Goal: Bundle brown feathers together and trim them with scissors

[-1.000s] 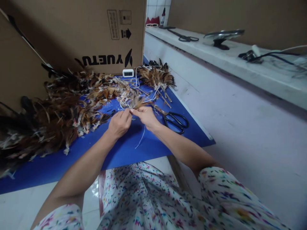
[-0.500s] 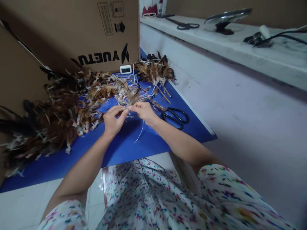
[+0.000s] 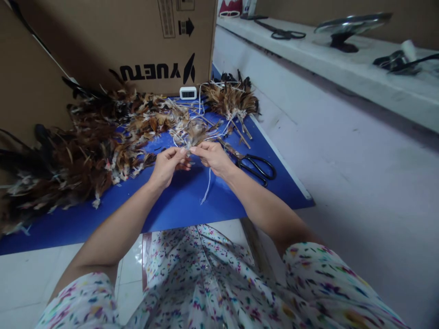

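Note:
My left hand [image 3: 168, 163] and my right hand [image 3: 214, 156] meet fingertip to fingertip over a blue sheet [image 3: 178, 201]. Both pinch the stems of a small bundle of brown feathers [image 3: 192, 134] bound with white string. A loose end of the white string [image 3: 206, 186] hangs down from my right hand onto the sheet. Black-handled scissors [image 3: 255, 165] lie just right of my right hand. A long heap of brown, black and white feathers [image 3: 78, 155] spreads to the left of my left hand.
A large cardboard box [image 3: 137, 41] stands behind the feathers, with a small white digital timer [image 3: 188, 92] at its foot. A tied feather bunch [image 3: 231, 98] lies at the back right. A white ledge [image 3: 343, 68] on the right holds scissors, a dish and cables.
Both hands have stayed together at the feather bundle, shifting slightly right and up in view as the camera moved. The string end still dangles from the right hand.

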`<state>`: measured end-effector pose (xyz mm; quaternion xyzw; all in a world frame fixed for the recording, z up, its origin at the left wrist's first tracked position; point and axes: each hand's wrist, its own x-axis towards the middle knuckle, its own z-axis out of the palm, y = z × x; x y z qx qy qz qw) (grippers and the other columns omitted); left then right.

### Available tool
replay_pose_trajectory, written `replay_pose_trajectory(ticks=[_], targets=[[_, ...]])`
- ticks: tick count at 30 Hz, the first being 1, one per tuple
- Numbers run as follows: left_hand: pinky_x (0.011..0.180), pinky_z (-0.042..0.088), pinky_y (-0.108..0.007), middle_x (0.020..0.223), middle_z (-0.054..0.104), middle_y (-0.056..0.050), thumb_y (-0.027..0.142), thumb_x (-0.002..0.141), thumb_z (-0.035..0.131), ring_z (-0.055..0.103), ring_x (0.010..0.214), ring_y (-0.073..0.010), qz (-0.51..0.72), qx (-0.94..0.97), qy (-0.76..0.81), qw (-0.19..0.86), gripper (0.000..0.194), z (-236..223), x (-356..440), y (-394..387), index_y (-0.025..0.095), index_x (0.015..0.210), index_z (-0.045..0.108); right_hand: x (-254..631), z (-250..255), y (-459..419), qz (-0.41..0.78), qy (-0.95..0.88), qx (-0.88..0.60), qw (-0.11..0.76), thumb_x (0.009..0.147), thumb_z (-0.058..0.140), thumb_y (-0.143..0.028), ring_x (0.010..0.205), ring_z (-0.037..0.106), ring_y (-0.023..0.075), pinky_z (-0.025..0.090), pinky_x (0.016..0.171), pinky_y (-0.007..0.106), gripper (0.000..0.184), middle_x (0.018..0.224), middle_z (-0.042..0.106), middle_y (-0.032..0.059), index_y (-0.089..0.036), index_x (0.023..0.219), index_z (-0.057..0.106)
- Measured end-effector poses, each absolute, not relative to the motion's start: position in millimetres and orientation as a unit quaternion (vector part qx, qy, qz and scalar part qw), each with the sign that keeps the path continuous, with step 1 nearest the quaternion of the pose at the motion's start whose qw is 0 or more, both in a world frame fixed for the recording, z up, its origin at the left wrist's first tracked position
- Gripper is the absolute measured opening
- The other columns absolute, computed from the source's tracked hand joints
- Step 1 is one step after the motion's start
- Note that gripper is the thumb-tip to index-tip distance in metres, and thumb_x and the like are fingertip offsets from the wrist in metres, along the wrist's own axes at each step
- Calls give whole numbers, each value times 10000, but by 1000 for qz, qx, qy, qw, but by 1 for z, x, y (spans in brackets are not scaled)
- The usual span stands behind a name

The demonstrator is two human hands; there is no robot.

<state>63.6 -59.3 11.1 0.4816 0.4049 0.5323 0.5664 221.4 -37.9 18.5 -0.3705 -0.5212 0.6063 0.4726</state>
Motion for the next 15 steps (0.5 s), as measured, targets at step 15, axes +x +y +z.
replay_pose_trajectory(ticks=[15], targets=[[471, 481, -202, 558, 579, 34, 357, 678, 775, 530, 459, -76, 614, 491, 421, 453, 216, -3, 64, -53, 167, 742, 694, 220, 14, -38, 665, -503, -344, 432, 643, 800, -351, 349, 197, 14, 124, 349, 174, 355, 378, 285, -130, -172, 598, 497]])
